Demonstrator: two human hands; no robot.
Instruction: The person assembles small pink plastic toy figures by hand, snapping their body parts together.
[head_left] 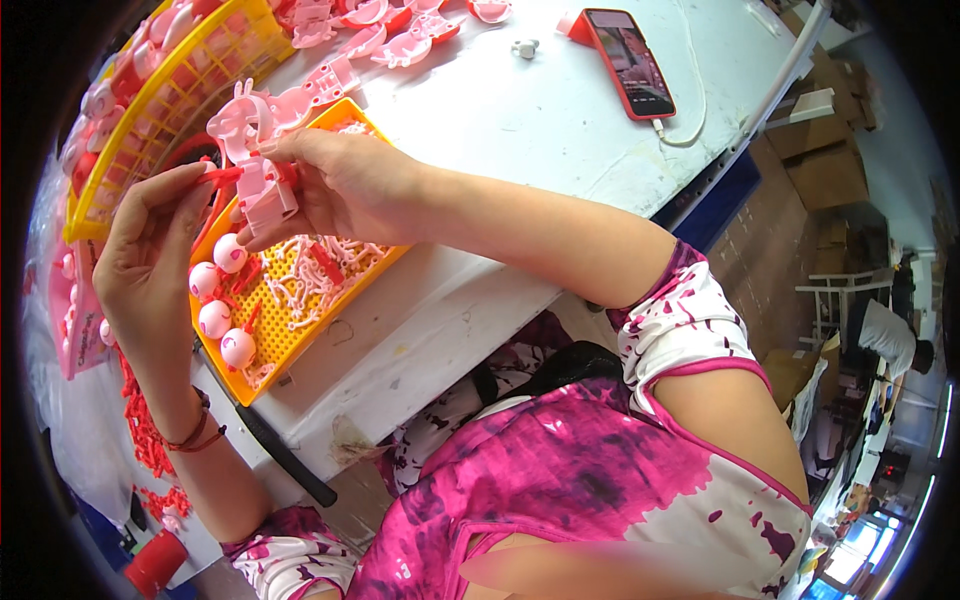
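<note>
Over the orange tray (345,300), my right hand (345,180) grips a pink plastic toy part (265,195) with a boxy, hollow shape. My left hand (150,235) pinches a small red plastic piece (224,177) between thumb and fingertips, against the left side of the pink part. Whether the two are joined, I cannot tell. Just beyond my fingertips is a rounded pink shell (240,120). Inside the tray lie several white-and-pink balls (238,348), small red pieces, and a heap of thin pale pink plastic pieces (310,280).
A yellow basket (150,115) full of pink and red parts stands at the far left. More pink shells (405,45) lie along the back. A phone (630,65) on a white cable and white earbuds (524,48) are on the white table (480,110). Red pieces (145,425) lie lower left.
</note>
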